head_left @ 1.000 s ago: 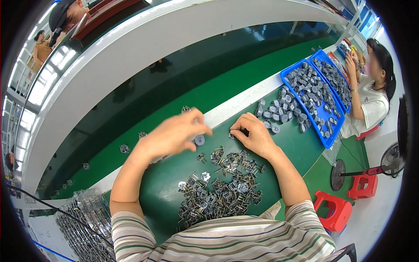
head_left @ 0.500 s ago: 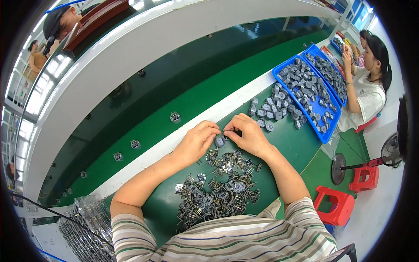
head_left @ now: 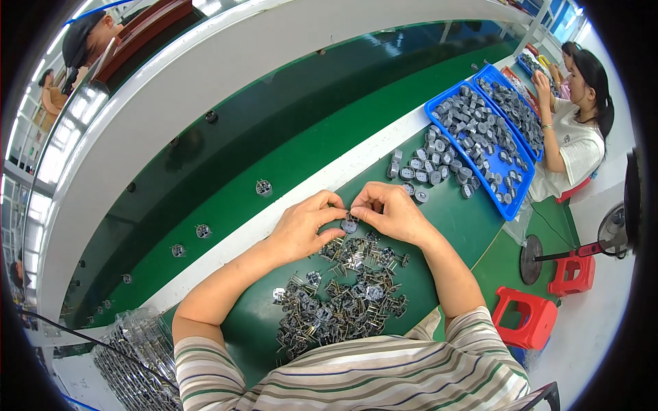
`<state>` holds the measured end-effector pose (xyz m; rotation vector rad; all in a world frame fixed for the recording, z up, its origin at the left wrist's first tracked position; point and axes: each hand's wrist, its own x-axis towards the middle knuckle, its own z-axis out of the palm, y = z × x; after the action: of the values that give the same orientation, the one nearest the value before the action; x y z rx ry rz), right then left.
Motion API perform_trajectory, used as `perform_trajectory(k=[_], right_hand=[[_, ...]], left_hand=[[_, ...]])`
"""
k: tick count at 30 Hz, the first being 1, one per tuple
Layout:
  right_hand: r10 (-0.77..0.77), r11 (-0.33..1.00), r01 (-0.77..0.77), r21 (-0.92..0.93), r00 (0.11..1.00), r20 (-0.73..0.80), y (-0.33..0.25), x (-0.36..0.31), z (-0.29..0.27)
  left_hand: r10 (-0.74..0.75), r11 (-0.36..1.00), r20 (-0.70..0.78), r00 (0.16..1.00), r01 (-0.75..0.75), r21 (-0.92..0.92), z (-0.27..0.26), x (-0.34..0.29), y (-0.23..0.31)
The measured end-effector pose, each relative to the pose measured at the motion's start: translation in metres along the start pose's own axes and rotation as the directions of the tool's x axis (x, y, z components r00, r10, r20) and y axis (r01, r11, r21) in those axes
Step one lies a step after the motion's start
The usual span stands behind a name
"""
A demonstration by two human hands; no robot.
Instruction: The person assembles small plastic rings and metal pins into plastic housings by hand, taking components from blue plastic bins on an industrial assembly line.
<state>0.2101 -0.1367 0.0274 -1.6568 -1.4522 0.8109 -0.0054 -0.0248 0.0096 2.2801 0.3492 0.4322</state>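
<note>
Your left hand (head_left: pixel 306 225) pinching round grey plastic cap (head_left: pixel 349 226), right hand (head_left: pixel 389 209) fingertips bunched, past super-spiky metal-pin pile (head_left: pixel 336 308) on shiny green tabletop (head_left: pixel 466 222), red plastic stool (head_left: pixel 545 322) rightward.

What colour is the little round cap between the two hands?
The little round cap is grey; it shows best in the head view.

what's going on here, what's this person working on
Someone in a striped top is working at a green table. Their left hand and right hand meet at a small grey round part; exactly how each grips it is hard to see. A pile of pinned metal parts lies nearer the body. Loose grey caps lie beside a blue tray of more, and another person sits beyond.
</note>
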Motion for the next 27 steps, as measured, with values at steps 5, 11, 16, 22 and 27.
perform_trajectory(k=[5,11,16,22,27], right_hand=[[-0.026,1.000,0.026,0.003,0.996,0.086,-0.002,-0.001,0.008],[0.005,0.997,-0.001,0.073,0.998,-0.065,0.002,-0.003,0.021],[-0.100,0.995,0.100,0.010,0.994,-0.037,0.007,0.001,0.015],[-0.248,0.966,0.242,-0.087,0.966,-0.076,0.006,-0.001,0.032],[-0.145,0.989,0.146,0.013,0.988,-0.050,0.007,0.000,0.033]], left_hand=[[-0.047,0.995,-0.010,0.999,0.048,0.084,0.003,0.001,0.004],[-0.126,0.992,0.028,0.992,0.125,0.034,0.005,0.000,-0.003],[-0.089,0.995,-0.029,0.996,0.090,0.030,0.002,-0.001,-0.005],[-0.060,0.992,-0.055,0.997,0.066,0.109,0.002,0.001,0.001],[-0.118,0.993,-0.028,0.993,0.118,-0.003,0.006,0.001,-0.012]])
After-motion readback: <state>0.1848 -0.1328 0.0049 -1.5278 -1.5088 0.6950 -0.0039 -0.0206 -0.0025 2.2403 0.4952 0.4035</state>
